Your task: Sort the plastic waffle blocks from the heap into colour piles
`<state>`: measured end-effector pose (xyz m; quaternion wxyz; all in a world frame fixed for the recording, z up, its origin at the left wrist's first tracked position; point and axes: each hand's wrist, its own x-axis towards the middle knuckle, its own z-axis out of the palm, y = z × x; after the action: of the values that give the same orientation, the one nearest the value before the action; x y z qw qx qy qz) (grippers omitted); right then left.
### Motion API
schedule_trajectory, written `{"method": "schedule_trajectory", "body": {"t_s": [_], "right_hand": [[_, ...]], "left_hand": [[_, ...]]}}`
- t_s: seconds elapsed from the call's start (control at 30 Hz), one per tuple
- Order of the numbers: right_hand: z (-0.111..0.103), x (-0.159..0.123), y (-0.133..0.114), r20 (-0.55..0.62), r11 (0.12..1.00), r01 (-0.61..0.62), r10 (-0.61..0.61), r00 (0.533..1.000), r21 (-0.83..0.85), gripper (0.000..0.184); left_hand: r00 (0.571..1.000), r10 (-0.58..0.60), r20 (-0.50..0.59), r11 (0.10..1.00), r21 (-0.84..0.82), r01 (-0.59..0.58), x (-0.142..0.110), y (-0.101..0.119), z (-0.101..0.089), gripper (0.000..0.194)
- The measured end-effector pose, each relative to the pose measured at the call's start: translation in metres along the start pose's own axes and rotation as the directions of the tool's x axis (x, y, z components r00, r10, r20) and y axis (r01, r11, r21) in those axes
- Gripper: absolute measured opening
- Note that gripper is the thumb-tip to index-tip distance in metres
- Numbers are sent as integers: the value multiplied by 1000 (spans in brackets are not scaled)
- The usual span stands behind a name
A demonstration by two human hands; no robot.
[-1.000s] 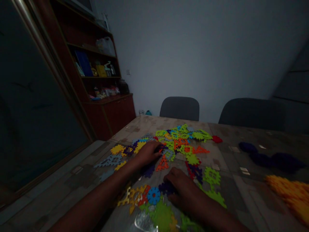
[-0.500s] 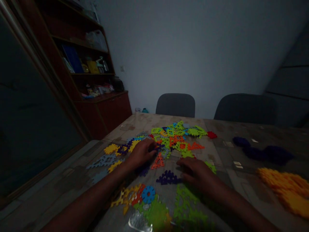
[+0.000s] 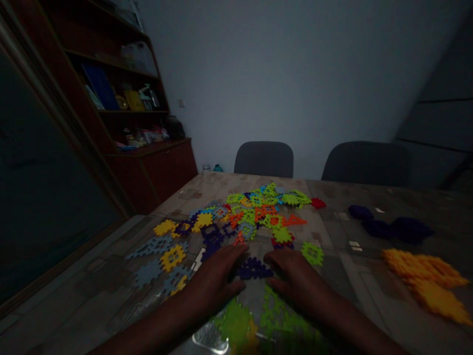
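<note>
Fingers of the left hand (image 3: 221,272) and right hand (image 3: 293,270) stand parted from the thumbs, either side of a purple toothed piece (image 3: 254,269) on the tabletop (image 3: 351,291); dimness leaves contact unclear.

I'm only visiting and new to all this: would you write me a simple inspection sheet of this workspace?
Surface: patterned table, dimly lit.
Job's things: dark purple toothed piece, near the table's front.
Clutter: loose multicoloured pieces spread beyond it; yellow-orange pile and dark purple pile to the right.
Grip: left hand and right hand, bare, at opposite ends of the toothed piece; both look open, contact unclear.
Cables: nothing seen.
Surroundings: two grey chairs beyond the table, red-brown cabinet at left, pale wall behind.
</note>
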<state>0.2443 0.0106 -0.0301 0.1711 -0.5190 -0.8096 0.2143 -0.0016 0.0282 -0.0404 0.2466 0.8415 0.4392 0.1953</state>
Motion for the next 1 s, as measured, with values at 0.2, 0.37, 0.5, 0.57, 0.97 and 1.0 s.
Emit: {"method": "schedule_trajectory", "body": {"t_s": [0.2,0.37,0.5,0.57,0.97,1.0], "right_hand": [[7,6,-8,-26,1000,-16,16,1000,8,29],[12,4,-13,-40,999,-16,18,999,45,30],[11,2,-18,-33,999,-13,14,999,39,45],[7,3,-22,-12,999,23,-23,1000,38,57],[4,31,-32,124,982,125,-107,986,-142,33],[2,30,-29,113,984,115,-100,988,-136,31]], "left_hand": [[998,-45,-35,998,-52,43,-5,-5,3,69],[998,-44,-43,993,-113,38,-1,-2,8,68],[998,-31,-59,987,-160,21,-2,-2,0,62],[997,-35,-69,982,-185,21,-1,-4,-9,56],[986,-114,-120,971,-224,85,7,-23,-30,40],[986,-110,-124,972,-219,81,7,-22,-31,39]]}}
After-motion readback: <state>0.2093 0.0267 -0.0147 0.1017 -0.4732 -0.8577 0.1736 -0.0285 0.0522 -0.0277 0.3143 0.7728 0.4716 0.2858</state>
